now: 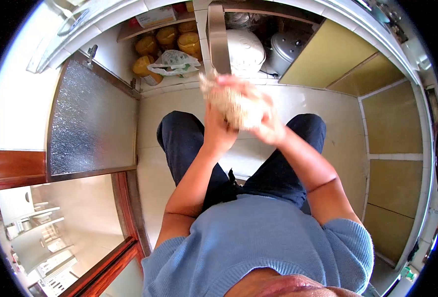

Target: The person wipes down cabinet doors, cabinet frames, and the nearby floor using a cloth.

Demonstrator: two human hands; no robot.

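Observation:
A bunched beige cloth (236, 106) with a coarse, knitted-looking texture is held up over the floor, in front of my knees. My left hand (220, 134) closes round its near left side. From the right, my right hand (269, 124) grips the cloth too, with fingers across its top. Motion smears the cloth and the fingertips. Whether anything is wrapped inside the cloth, I cannot tell.
An open low cupboard ahead holds several yellow jars (167, 37), a plastic bag (175, 62), a white rounded appliance (245, 49) and a silver pot (285, 49). A frosted glass door (92, 119) stands at left; yellow cabinet doors (394, 126) line the right.

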